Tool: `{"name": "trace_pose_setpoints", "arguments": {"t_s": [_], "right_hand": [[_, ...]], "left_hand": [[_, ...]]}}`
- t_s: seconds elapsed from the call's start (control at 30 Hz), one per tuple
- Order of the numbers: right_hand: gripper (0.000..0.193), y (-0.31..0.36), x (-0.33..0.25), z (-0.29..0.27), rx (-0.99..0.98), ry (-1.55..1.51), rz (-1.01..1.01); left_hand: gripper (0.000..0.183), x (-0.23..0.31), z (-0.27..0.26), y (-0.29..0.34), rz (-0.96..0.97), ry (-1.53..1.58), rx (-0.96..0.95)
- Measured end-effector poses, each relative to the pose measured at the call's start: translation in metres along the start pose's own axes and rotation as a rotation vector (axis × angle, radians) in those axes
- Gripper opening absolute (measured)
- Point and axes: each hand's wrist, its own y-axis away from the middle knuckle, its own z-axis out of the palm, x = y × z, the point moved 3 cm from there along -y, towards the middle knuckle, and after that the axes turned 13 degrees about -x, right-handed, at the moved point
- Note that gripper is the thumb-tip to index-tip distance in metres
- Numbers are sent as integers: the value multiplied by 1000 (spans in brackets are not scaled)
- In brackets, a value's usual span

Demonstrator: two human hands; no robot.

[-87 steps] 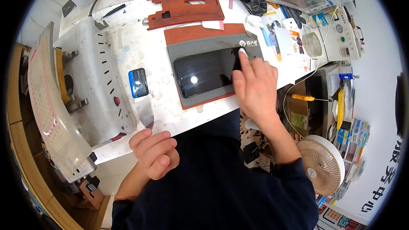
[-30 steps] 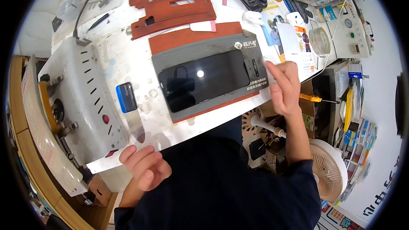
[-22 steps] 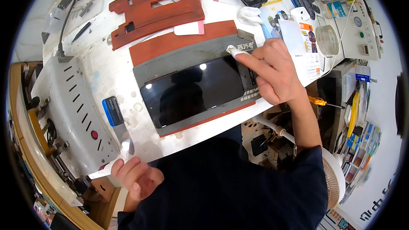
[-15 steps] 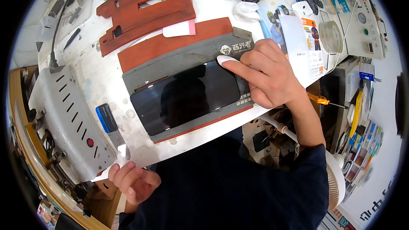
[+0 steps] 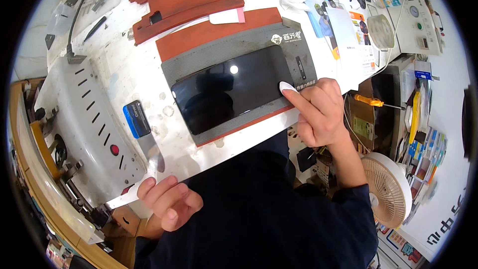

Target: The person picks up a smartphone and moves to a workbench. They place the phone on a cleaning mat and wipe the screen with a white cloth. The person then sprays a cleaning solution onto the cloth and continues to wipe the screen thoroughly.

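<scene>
A black smartphone [image 5: 254,89], its dark glossy screen facing up, lies tilted on a grey ribbed work mat [image 5: 172,72] with reddish-brown borders. My right hand [image 5: 321,112] is at the phone's near right corner, with the index finger stretched out and the other fingers curled. A white covering [image 5: 286,86], apparently a finger cot, sits on that fingertip, at the screen's edge. My left hand [image 5: 172,201] is held off the table's front edge, its fingers loosely bent and apart, holding nothing. Close to it lies a scraper [image 5: 138,118] with a blue and black handle and a metal blade.
A white slotted metal machine [image 5: 94,124] with a red button stands on the left. Behind the mat lies a reddish-brown cut-out board [image 5: 186,5]. Clear tape [image 5: 381,31] and printed packets are at the back right. A beige fan [image 5: 391,189] is beside my right arm.
My right fingertip has moved from the phone's far right corner down its right side to the near corner. My left hand has shifted slightly right. The whole view has shifted a little.
</scene>
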Motion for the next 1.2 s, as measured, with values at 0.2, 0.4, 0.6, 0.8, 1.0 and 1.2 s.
{"name": "trace_pose_setpoints", "arguments": {"t_s": [0.2, 0.4, 0.6, 0.8, 1.0, 1.2], "right_hand": [[65, -23, -52, 17, 4, 5, 9], [60, -76, -136, 55, 139, -263, -188], [48, -49, -128, 41, 216, -371, -163], [32, -8, -69, 20, 329, -1338, 593], [39, -57, -39, -12, 64, -2218, 569], [38, -147, -56, -41, -269, -2095, 277]], "left_hand": [[66, -6, -7, 5, 64, 107, -16], [67, -9, -10, 9, 53, 162, 44], [68, -13, -8, 15, 12, 218, 124], [55, -6, -2, 6, 64, 258, 102], [24, 6, -81, -21, 371, 616, 102], [42, -9, -194, -111, -101, -95, -396]]}}
